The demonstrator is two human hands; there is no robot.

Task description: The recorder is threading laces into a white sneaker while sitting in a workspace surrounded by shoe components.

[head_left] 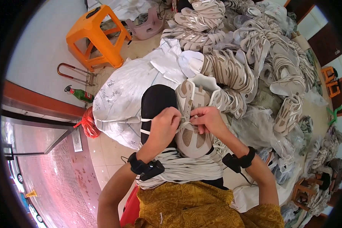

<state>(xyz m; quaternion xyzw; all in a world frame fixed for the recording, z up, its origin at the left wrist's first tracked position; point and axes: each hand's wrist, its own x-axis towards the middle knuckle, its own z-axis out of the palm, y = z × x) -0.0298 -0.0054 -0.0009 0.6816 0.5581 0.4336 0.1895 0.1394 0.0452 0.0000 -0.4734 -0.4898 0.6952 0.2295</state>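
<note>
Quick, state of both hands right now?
Left hand: curled closed over the beige shoe; what it pinches can't be told.
Right hand: fingers bent at the same shoe; whether gripping can't be told.

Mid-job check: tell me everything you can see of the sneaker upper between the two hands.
The sneaker upper is beige, with smooth, leather-like overlays and two tan mesh panels at its rounded toe. Its toe points toward the person, its opening away, and it lies just beyond a bundle of white laces. The left hand and right hand are at its lacing area, hiding how far it is laced.
</note>
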